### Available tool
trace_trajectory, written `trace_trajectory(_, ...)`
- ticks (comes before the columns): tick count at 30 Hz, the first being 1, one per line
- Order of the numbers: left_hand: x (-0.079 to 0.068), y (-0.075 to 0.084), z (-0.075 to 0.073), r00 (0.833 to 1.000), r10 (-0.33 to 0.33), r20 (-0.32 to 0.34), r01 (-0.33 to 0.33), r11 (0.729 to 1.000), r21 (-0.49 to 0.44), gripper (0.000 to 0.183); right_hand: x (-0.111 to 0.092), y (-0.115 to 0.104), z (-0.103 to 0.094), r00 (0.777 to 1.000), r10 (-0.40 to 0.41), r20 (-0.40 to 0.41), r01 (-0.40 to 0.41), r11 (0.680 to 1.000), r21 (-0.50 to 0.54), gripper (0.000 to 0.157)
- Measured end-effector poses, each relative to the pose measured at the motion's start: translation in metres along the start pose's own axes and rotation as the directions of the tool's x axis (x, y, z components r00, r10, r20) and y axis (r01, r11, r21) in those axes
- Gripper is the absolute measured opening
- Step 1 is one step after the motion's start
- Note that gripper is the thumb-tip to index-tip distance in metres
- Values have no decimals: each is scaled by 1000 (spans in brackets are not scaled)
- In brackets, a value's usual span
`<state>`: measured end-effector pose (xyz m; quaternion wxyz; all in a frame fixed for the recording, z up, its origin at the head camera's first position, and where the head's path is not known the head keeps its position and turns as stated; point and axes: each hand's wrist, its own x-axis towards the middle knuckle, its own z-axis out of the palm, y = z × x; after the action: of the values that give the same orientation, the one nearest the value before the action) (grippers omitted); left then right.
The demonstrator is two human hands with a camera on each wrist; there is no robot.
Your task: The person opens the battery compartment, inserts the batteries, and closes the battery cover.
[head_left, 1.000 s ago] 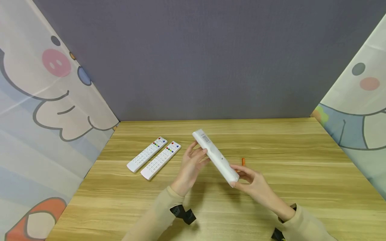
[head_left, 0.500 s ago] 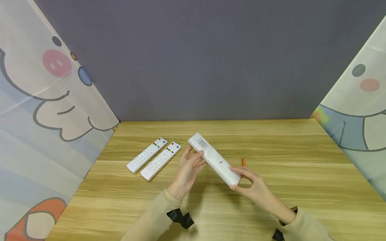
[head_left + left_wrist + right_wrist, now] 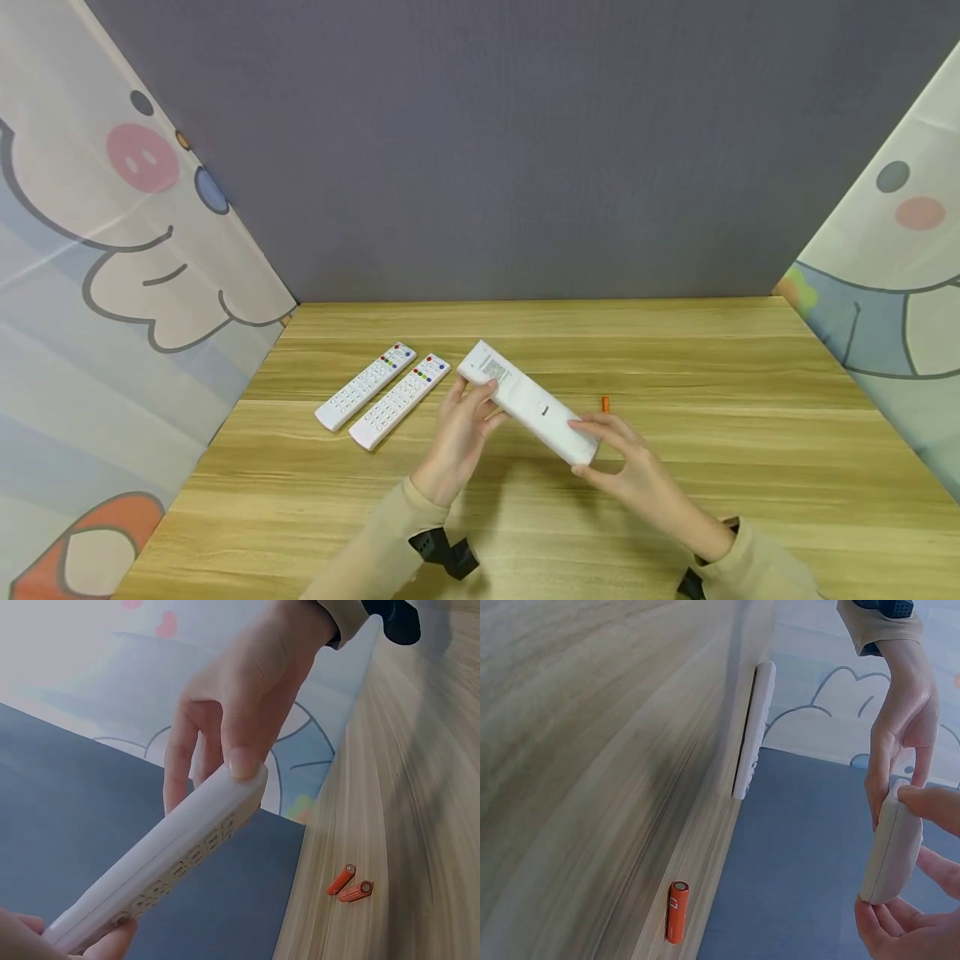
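A white remote control [image 3: 528, 406] is held slantwise above the table, its back with a printed label and a small dark mark facing up. My left hand [image 3: 463, 433] grips its far-left end, thumb on the back and fingers beneath. At the near-right end my right hand [image 3: 637, 467] pinches it between thumb and fingers. In the left wrist view the buttons of the held remote [image 3: 172, 840] face downward. Two orange batteries [image 3: 349, 883] lie on the wood beyond it; the head view shows only part of one battery [image 3: 605, 404], behind the right hand.
Two more white remotes, the outer one [image 3: 365, 387] and the inner one [image 3: 400, 402], lie side by side, buttons up, left of my left hand. A grey panel [image 3: 525, 150] rises at the table's back edge. Cartoon-printed sheets [image 3: 202, 275] flank both sides of the wooden table [image 3: 712, 358].
The held remote has turned so its back faces up more fully, and its far end has swung left and lower. My left hand moved slightly left with it; the right hand stayed nearly in place.
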<state>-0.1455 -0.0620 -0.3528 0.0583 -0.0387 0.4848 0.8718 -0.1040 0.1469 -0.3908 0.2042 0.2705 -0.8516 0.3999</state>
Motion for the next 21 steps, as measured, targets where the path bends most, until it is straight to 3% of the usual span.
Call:
trace_trajectory(12,-3,-1,-3,997,-46,-57,47,999,15,35,-1,5,4,995,-96,20,98,993,-72,58)
trace_trajectory(21,-4,0,-5,996,-69,-58,69,998,-5,35,2,5,6,992,-124,36,126,992,-33,56)
